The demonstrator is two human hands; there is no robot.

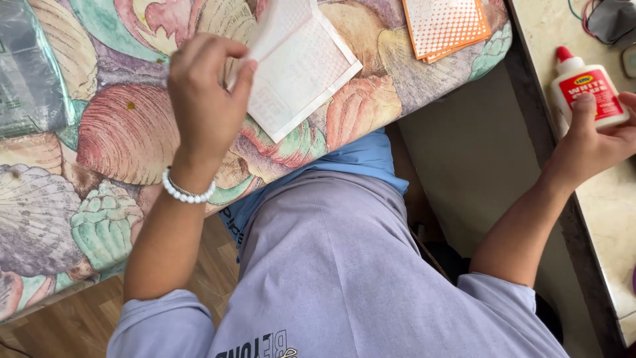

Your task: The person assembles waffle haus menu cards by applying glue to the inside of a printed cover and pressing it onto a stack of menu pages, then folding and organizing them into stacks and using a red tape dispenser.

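Note:
My left hand (205, 99) pinches the edge of a white folded paper sheet (301, 73) with a faint dotted pattern, lifting it off a cushion with a seashell print (119, 132). A white bead bracelet circles that wrist. My right hand (596, 142) reaches out to the right and grips a white glue bottle (589, 89) with a red cap and red label, lying on a pale stone counter (609, 219).
A stack of orange dotted paper squares (444, 26) rests at the cushion's far edge. A clear plastic bag (30, 66) lies at the left. Dark cables and a grey pouch (609, 16) sit on the counter's far end. A wooden floor shows below.

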